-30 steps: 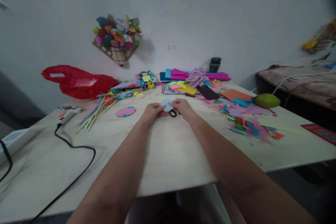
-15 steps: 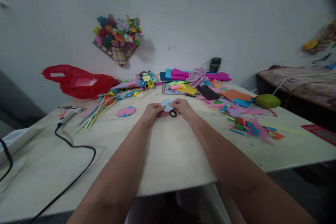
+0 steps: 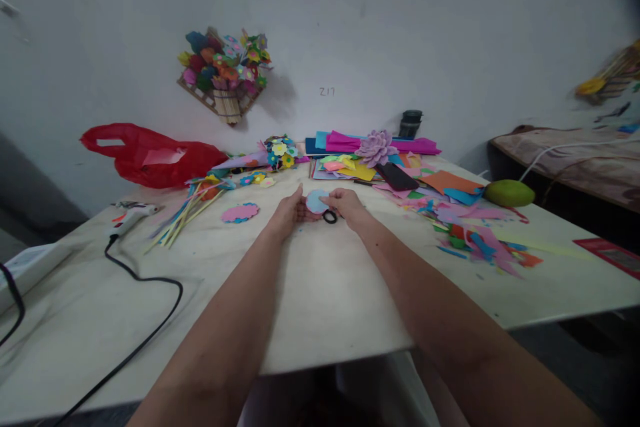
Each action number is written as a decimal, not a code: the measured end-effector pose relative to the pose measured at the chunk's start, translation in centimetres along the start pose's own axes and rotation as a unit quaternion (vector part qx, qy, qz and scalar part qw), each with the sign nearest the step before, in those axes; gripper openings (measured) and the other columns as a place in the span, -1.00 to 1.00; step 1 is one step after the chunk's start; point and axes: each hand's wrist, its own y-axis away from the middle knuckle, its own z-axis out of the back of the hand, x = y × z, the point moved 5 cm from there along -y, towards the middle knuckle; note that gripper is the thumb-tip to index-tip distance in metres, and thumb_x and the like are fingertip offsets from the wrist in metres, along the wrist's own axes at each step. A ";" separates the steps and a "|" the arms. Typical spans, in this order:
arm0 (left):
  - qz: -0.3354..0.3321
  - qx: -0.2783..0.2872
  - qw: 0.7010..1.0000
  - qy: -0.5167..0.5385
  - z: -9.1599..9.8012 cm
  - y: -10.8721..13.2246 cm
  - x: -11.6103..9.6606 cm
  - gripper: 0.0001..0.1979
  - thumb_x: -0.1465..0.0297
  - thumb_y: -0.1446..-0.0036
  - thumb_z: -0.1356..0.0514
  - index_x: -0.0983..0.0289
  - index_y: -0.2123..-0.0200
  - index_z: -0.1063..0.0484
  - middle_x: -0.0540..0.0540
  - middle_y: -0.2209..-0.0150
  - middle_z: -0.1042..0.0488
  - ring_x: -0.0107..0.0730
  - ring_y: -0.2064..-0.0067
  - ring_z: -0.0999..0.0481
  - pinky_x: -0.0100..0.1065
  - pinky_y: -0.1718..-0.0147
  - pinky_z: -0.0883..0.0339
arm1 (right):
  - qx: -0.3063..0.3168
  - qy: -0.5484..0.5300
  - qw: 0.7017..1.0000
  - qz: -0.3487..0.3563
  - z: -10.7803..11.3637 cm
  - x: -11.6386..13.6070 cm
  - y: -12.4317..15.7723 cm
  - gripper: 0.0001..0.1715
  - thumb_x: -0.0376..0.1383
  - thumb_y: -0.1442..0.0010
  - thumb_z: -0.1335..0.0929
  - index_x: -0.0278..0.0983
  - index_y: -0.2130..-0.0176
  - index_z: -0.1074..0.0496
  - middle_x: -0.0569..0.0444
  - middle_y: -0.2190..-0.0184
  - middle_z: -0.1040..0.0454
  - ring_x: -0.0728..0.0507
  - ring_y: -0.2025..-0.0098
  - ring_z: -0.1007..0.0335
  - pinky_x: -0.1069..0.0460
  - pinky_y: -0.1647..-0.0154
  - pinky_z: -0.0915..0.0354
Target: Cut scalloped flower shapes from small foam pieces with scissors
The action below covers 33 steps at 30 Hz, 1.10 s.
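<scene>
A small light-blue round paper piece [image 3: 316,201] is pinched between the thumb and fingers of my right hand [image 3: 347,207]. My left hand [image 3: 290,213] is open beside its left edge, thumb raised and fingers stretched toward the disc; whether the fingertips touch it I cannot tell. Just under the disc and my right hand shows a black loop [image 3: 329,217], like a scissors handle; the rest of it is hidden. To the left on the table [image 3: 330,293] lies a pink scalloped piece [image 3: 239,213] with blue edging beneath it.
A glue gun [image 3: 131,219] with a black cord lies at the left, near paper strips [image 3: 193,213] and a red plastic bag [image 3: 150,157]. Coloured paper sheets [image 3: 357,170], a dark phone-like slab [image 3: 397,177], scraps [image 3: 483,243] and a green mango-like fruit [image 3: 510,193] lie back and right.
My left hand has let go of the blue disc: its thumb has lifted and its fingers have opened. My right hand keeps its pinch in nearly the same place.
</scene>
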 end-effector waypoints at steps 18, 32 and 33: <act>-0.034 -0.007 0.999 -0.023 -0.2 0.4 0.2 -0.65 0.26 0.27 -0.44 0.34 0.50 -0.40 0.09 0.55 -0.52 -0.31 0.49 -0.56 -0.36 0.42 -0.46 | 0.014 -0.012 1.000 0.008 -0.4 -0.3 -0.2 -0.58 -0.13 0.20 -0.51 -0.30 0.60 -0.27 0.23 0.73 -0.23 0.10 0.71 0.01 0.12 0.72 0.10; -0.039 -0.004 0.999 -0.021 -0.2 0.4 0.0 -0.66 0.27 0.26 -0.43 0.36 0.52 -0.41 0.14 0.50 -0.54 -0.29 0.48 -0.56 -0.29 0.38 -0.46 | 0.053 -0.042 0.998 -0.007 0.1 -0.1 0.0 -0.61 -0.04 -0.07 -0.34 -0.33 0.48 -0.40 0.08 0.59 -0.36 0.02 0.57 -0.21 0.14 0.72 0.02; -0.038 -0.002 0.999 -0.021 -0.3 0.5 0.0 -0.67 0.28 0.27 -0.44 0.36 0.52 -0.41 0.13 0.50 -0.54 -0.29 0.48 -0.56 -0.29 0.38 -0.46 | 0.059 -0.033 0.998 -0.001 0.1 -0.1 -0.1 -0.61 -0.04 -0.05 -0.36 -0.33 0.50 -0.39 0.10 0.62 -0.34 0.02 0.59 -0.18 0.14 0.72 0.03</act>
